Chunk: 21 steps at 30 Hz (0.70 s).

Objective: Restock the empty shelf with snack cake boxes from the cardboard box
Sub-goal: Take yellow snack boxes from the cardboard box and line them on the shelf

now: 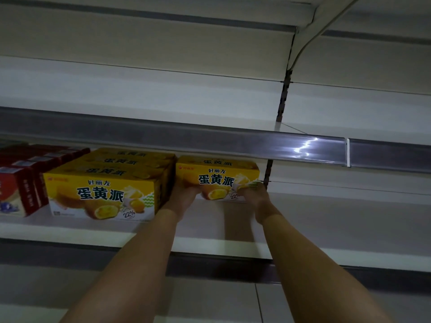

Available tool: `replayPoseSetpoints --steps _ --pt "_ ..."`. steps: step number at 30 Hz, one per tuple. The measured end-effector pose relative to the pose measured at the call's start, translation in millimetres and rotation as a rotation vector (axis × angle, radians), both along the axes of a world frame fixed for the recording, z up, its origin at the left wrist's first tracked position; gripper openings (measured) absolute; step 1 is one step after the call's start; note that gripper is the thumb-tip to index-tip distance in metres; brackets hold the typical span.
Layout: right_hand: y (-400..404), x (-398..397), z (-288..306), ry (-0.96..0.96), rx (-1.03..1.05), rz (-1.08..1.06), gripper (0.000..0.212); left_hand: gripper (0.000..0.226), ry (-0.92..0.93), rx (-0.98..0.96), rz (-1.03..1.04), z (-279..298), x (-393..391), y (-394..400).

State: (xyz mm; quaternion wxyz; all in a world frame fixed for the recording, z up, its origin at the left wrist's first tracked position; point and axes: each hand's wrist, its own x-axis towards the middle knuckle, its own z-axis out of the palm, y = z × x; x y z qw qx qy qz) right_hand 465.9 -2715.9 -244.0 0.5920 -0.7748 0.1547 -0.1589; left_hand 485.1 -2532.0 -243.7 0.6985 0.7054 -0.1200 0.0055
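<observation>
1. Middle shelf [326,220]: a pale board that carries all the boxes in view; its right part is bare.
2. Held yellow box [217,177]: a snack cake box with its printed front toward the camera, on the middle shelf just right of the yellow row and deep under the price rail [210,138] of the shelf above. Whether its base rests on the board or is slightly lifted cannot be told.
3. Left hand [184,197]: reaches in from below and grips the lower left corner of the held yellow box; its fingers curl round that corner and are partly hidden behind it.
4. Right hand [253,194]: grips the lower right corner of the same box, with its fingers [247,185] curled over the front face and side edge.
5. Yellow row [102,190]: further boxes of the same print, standing one behind another on the middle shelf, just left of the held box.
6. Red boxes [21,192]: a row at the far left of the same shelf, just beside the yellow row.
7. Upper shelf [163,99]: a pale board above the rail, with a slotted upright [283,99] at its rear.
</observation>
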Motion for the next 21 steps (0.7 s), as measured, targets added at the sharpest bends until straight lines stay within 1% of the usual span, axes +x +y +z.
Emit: replayPoseSetpoints --steps 2,8,11,14,16,17,19,21 --pt "-0.5 -1.5 4.6 0.003 -0.01 0.025 0.012 0.061 0.01 0.024 -0.001 -0.7 4.0 1.8" --pt "-0.9 -1.0 13.4 0.06 0.062 0.041 0.022 0.062 0.049 0.054 0.037 -3.9 13.8 0.9" --pt "1.4 -4.4 13.5 0.061 0.062 0.009 0.017 0.058 0.042 0.05 0.084 -3.7 13.6 -1.9" --pt "3.2 -9.4 12.7 0.08 0.063 -0.034 0.02 0.051 0.046 0.067 0.132 -3.0 12.8 -4.4" --pt "3.6 -14.6 14.8 0.084 0.04 -0.045 0.025 0.033 0.084 0.153 0.175 -10.4 22.2 -5.0" --pt "3.1 -16.9 14.6 0.084 0.025 -0.052 0.027 0.031 0.112 0.208 0.196 -19.2 31.5 -4.4" --pt "0.3 -20.9 14.8 0.1 0.023 -0.049 0.025 0.035 0.196 0.287 0.21 -26.4 37.6 -4.0" --pt "-2.4 -20.7 12.4 0.143 0.009 -0.049 0.023 0.035 0.203 0.342 0.211 -33.7 39.0 -6.5"
